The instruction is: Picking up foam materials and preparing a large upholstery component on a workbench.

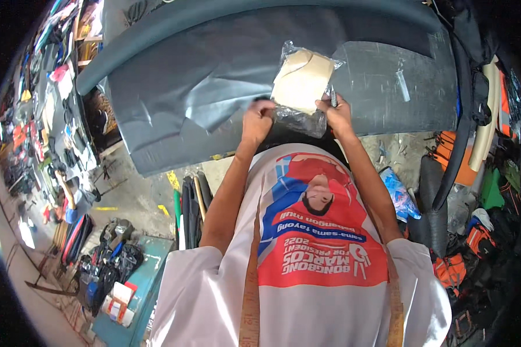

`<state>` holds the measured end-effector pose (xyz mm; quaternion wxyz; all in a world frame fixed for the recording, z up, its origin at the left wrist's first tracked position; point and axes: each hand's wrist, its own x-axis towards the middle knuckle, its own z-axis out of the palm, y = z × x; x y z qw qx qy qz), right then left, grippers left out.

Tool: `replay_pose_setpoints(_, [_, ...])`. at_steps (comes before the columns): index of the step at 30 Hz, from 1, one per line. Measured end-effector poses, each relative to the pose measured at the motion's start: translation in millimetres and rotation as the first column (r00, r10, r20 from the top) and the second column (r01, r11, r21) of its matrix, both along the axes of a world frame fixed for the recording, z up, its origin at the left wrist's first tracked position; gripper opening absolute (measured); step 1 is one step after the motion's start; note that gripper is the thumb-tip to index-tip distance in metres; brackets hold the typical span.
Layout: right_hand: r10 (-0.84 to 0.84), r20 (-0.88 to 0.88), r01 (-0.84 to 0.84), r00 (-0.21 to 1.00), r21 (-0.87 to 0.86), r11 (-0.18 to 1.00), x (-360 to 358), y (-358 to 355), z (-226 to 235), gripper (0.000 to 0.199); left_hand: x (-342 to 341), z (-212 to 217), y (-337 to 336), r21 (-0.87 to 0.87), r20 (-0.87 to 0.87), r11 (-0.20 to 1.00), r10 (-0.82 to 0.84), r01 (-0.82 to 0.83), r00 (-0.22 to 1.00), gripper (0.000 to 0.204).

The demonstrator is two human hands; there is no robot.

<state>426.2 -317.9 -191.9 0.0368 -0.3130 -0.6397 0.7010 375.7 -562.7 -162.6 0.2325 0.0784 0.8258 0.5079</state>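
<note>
A clear plastic bag (302, 119) with flat cream-coloured pieces (301, 81) inside is held over the near edge of the worktable. My left hand (257, 122) is closed, its fingers pinching the bag's lower left edge. On the other side, my right hand (337, 114) grips the bag's lower right edge between thumb and fingers. A slim dark and silver pen-like tool (333, 97) also sticks up from the right hand's fingers. Under the bag lies a wide sheet of black, slightly shiny material (173, 98), wrinkled at the left.
A long dark roll (214, 29) runs along the table's far side. A small clear strip (402, 85) lies on the grey tabletop (376, 87) at right. A yellow measuring tape (250, 289) hangs down my front. Bags and orange fabric items (450, 269) crowd the right floor.
</note>
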Motion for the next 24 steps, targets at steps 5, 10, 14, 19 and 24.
replay_pose_setpoints(5, [0.007,0.318,0.047,0.948,-0.162,0.986,-11.0,-6.6,43.7,0.023,24.6,15.9,-9.2,-0.152,0.222,0.948,0.307,-0.279,0.925,0.015])
replay_pose_setpoints(10, [-0.043,0.285,0.119,0.958,-0.253,0.96,-13.3,-13.1,41.4,0.02,23.0,35.5,4.7,0.145,0.532,0.914,0.251,-0.379,0.809,0.017])
replay_pose_setpoints(14, [-0.061,0.293,0.144,0.954,-0.272,0.952,-16.3,-18.5,44.4,0.02,14.3,43.7,11.2,0.121,0.361,0.867,0.415,-0.483,0.835,0.02])
replay_pose_setpoints(19, [0.034,0.309,0.068,0.951,-0.315,0.947,-15.0,-23.0,47.2,0.023,-0.1,37.2,14.2,0.212,0.488,0.75,0.474,-0.627,0.732,0.021])
replay_pose_setpoints(24, [0.013,0.312,0.077,0.95,-0.276,0.958,-10.8,-22.7,47.0,0.026,3.9,47.2,-7.4,0.12,0.507,0.744,0.524,-0.658,0.684,0.02])
